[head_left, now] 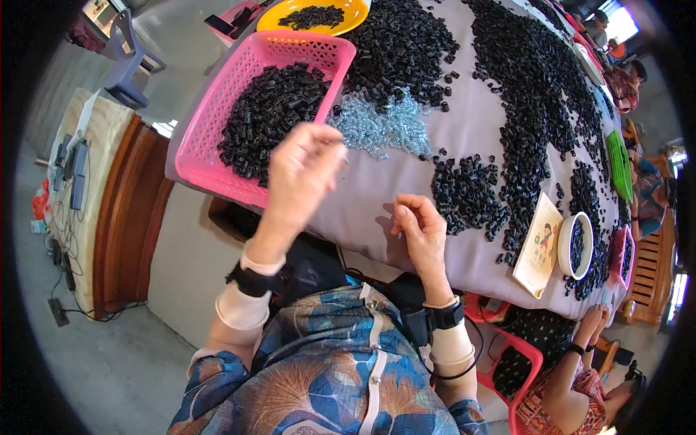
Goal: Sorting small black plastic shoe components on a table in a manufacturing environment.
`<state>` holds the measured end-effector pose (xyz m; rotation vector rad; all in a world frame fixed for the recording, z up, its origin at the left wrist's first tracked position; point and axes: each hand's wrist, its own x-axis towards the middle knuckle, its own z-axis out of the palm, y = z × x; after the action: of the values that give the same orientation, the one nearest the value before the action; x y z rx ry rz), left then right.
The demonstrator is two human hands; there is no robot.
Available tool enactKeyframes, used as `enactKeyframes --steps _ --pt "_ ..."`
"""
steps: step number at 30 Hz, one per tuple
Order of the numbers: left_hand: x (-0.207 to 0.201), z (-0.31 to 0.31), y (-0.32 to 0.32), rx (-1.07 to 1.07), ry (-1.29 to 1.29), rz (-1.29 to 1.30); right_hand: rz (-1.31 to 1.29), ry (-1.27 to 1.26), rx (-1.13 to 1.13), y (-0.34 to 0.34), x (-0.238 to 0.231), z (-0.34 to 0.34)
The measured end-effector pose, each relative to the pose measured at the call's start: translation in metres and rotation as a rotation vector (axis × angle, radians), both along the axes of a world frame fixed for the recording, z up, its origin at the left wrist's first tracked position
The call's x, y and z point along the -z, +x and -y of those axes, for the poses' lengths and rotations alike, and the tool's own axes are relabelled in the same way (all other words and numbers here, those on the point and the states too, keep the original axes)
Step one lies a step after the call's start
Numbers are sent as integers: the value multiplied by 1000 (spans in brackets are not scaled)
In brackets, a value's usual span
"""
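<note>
My left hand (303, 168) hovers by the near right corner of a pink perforated basket (197, 148), its curled fingers smeared by motion, so I cannot tell whether they hold anything. Inside the basket lies a heap of small black plastic parts (274, 109). Closer to the table's front edge, my right hand (423, 230) is closed, thumb pressed to the forefinger; whatever is pinched there is too small to make out. Between and beyond both hands spreads a pile of tiny clear bluish pieces (384, 123). A smaller cluster of black parts (470, 192) lies just right of my right hand.
Black parts (522, 94) cover much of the grey tablecloth. A yellow dish (355, 16) stands behind the basket. At right are a booklet (538, 250), a white bowl (583, 270) and a green basket (620, 167). A co-worker's hands (596, 319) are at the table's right edge.
</note>
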<state>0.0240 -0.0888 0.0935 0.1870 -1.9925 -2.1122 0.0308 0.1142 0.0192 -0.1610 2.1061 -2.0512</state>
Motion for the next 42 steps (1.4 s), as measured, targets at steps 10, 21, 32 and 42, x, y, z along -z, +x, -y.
enactKeyframes --steps 10,21,32,42 --pt "25 -19 -17 -47 -695 -262 24 11 45 2 -9 12" --pt "73 -47 -40 55 -765 -73 -54 37 53 2 1 5" --pt "58 -57 -3 307 -187 199 73 -177 151 -5 -1 6" --pt "64 -58 -2 375 90 328 113 -232 127 -4 -1 5"
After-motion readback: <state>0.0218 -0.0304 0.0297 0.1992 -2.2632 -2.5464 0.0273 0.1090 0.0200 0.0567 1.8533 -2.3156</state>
